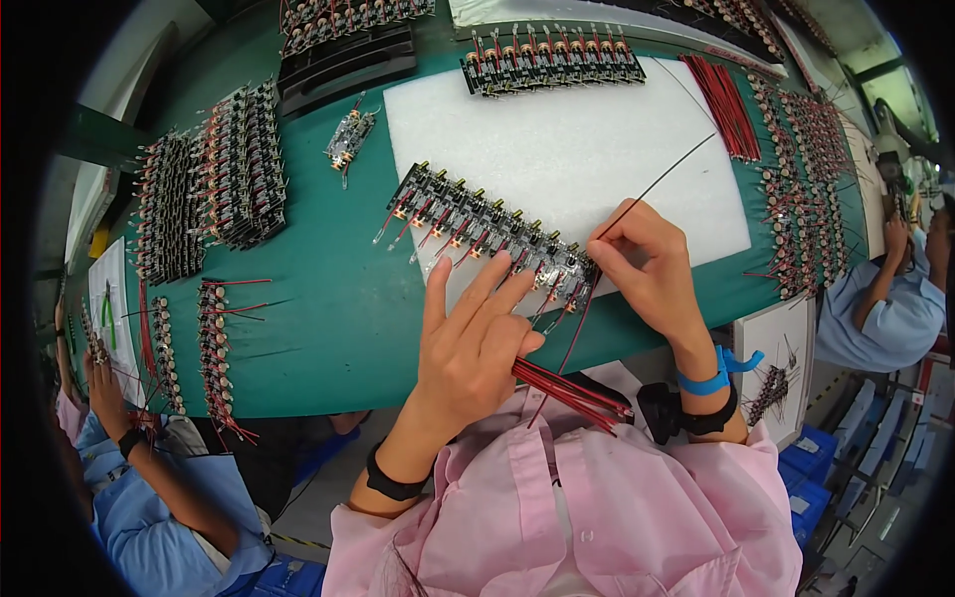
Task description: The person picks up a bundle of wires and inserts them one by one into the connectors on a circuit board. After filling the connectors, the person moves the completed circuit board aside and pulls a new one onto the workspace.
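A panel of joined small circuit boards lies slantwise, partly on a white foam sheet, with red wires and clear bulb-like parts along its near side. My left hand keeps a bundle of red wires in its curled lower fingers, while its other fingers stretch out to the panel's near edge. At the panel's right end, my right hand pinches a thin dark wire, which runs up and to the right. The fingertips hide the wire's near end.
Another board panel stands at the foam's far edge, near a pile of red wires. A single board lies left of the foam. Stacked panels fill the far left of the green table. Co-workers sit on both sides.
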The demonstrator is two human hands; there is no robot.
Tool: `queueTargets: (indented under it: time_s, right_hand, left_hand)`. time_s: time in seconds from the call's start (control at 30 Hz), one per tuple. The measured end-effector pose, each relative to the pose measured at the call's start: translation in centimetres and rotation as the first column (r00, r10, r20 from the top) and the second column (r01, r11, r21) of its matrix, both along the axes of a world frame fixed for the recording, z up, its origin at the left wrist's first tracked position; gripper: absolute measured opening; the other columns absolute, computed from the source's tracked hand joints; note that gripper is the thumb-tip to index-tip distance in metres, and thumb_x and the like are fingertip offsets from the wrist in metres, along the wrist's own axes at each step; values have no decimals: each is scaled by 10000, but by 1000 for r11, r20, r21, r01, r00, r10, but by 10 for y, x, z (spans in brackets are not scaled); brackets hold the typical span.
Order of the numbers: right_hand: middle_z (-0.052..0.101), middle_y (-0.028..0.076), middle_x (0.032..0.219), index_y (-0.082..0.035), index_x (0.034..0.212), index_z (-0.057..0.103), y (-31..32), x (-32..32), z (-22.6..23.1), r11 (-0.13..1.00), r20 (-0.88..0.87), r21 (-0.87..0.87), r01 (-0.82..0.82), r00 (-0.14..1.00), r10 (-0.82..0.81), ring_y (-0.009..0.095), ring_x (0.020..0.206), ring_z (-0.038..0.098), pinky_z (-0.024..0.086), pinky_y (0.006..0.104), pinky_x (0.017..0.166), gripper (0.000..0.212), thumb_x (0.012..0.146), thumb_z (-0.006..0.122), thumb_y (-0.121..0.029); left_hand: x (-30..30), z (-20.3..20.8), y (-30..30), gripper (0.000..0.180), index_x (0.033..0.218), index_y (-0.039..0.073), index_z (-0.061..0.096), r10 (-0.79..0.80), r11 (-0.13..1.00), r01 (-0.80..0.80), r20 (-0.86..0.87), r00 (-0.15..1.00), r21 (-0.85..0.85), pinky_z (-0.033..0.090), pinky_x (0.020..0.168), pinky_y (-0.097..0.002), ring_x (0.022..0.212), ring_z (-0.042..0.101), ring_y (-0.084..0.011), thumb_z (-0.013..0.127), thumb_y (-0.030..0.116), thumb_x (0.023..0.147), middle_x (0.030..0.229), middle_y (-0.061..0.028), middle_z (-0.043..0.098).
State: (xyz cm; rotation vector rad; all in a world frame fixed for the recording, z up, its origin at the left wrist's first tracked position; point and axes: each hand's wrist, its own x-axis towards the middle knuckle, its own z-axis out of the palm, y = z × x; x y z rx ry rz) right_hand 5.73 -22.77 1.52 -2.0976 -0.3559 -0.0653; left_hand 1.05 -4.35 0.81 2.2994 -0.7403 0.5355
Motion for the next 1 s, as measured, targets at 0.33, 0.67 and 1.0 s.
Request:
queueTargets:
  time_s: [0.33, 0.67, 1.0]
  right_hand:
    - [470, 30, 635, 14, 664, 518, 3, 1, -1, 999, 35, -50, 17, 999, -16, 84, 557, 443, 351, 200, 490, 61, 673, 565, -24]
    - [472, 32, 639, 14, 669, 517, 2, 0, -2, 995, 57, -97, 6, 998, 0, 88, 557, 447, 354, 200, 483, 48, 675, 561, -3]
    - [473, 68, 645, 21, 673, 505, 1, 2, 3, 968, 181, -246, -45, 979, 92, 152, 551, 479, 389, 235, 484, 50, 652, 548, 34]
  left_hand:
    - [2, -2, -1, 159, 621, 46, 440, -5, 1000, 5, -12, 1000, -12, 251, 874, -513, 940, 521, -276, 519, 114, 741, 896, -116, 572]
    - [2, -3, -1, 151, 621, 48, 440, -1, 1000, 1, -18, 1000, -31, 235, 878, -519, 932, 526, -268, 529, 106, 728, 879, -111, 575]
    - [4, -1, -3, 144, 620, 47, 437, -6, 1000, 5, -27, 1000, -29, 222, 868, -538, 919, 531, -269, 532, 95, 717, 866, -107, 576]
